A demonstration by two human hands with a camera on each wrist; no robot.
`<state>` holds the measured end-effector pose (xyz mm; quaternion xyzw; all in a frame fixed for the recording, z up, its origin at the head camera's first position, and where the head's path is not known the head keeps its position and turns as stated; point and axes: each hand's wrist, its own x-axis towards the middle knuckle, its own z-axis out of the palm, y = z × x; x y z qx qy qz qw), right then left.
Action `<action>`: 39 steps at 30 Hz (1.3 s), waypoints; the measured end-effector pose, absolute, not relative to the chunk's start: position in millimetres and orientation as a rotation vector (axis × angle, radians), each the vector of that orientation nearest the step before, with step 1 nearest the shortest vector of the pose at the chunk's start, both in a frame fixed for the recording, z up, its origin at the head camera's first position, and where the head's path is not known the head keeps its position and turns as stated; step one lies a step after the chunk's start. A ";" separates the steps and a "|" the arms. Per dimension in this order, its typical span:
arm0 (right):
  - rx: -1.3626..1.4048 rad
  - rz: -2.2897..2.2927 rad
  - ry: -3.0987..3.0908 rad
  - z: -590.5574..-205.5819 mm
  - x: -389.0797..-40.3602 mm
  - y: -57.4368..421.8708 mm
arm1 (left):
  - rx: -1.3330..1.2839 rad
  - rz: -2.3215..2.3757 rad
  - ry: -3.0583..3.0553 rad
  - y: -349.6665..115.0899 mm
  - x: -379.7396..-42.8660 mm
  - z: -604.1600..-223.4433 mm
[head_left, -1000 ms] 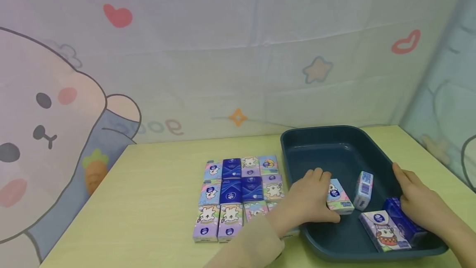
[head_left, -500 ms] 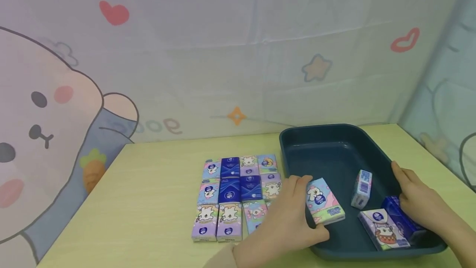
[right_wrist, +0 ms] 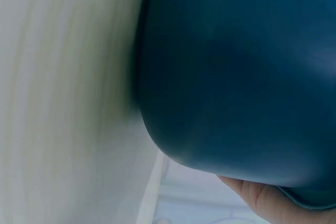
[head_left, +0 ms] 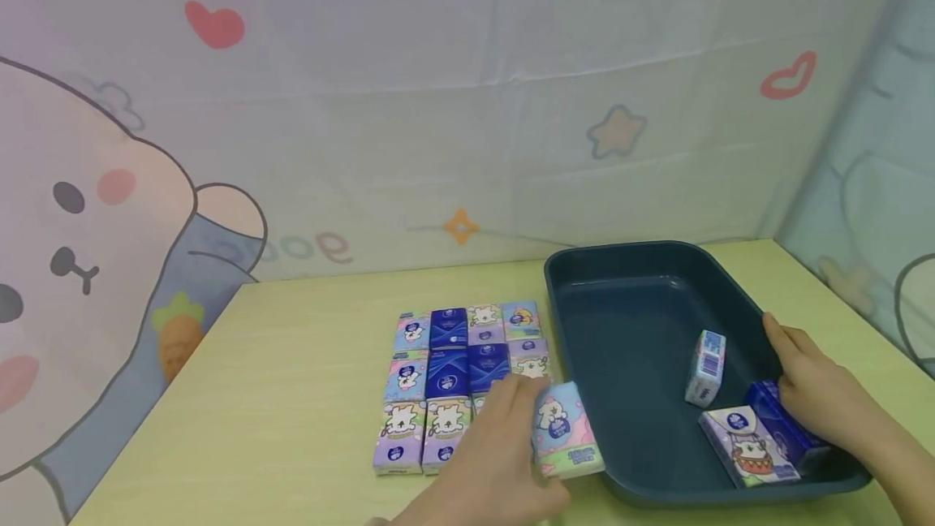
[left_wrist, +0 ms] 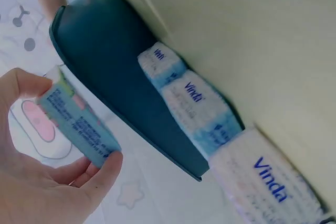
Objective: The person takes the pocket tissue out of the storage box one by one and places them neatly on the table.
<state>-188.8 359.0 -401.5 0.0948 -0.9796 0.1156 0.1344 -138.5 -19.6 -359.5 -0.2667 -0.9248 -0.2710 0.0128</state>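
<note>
My left hand [head_left: 500, 461] pinches a pocket tissue pack [head_left: 566, 433] with a blue, pink and green wrapper. It hangs over the tray's near-left rim, beside the neat block of tissue packs [head_left: 447, 372] on the table. In the left wrist view, thumb and fingertips press opposite ends of that held pack [left_wrist: 79, 121]. My right hand [head_left: 821, 388] grips the right rim of the dark teal tray [head_left: 621, 331]. Inside the tray lie a purple pack [head_left: 748, 449], a dark blue pack [head_left: 777, 420] partly under the right hand, and a pack standing on edge [head_left: 706, 368].
A pale yellow table [head_left: 307, 380] carries everything, with bare surface left of the block. A printed cloth [head_left: 394, 128] hangs behind it. In the left wrist view, white-and-blue Vinda packs [left_wrist: 194, 103] line the tray's side. A dark cable [head_left: 902, 307] hangs at the right.
My left hand has lifted the blue-and-pink tissue pack out of the tray and carried it left and nearer, across the rim. My right hand has stayed on the tray.
</note>
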 end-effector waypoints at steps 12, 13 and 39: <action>0.256 0.358 -2.878 -399.4 -190.1 358.1 | -0.855 -0.738 -3.074 -21.0 -131.8 -358.1; 0.259 0.358 -2.875 -399.4 -190.2 357.8 | -0.867 -0.697 -3.094 -21.8 -132.4 -358.7; 0.239 0.347 -2.895 -397.3 -188.6 358.3 | -1.265 0.090 -2.680 -23.1 -129.0 -392.4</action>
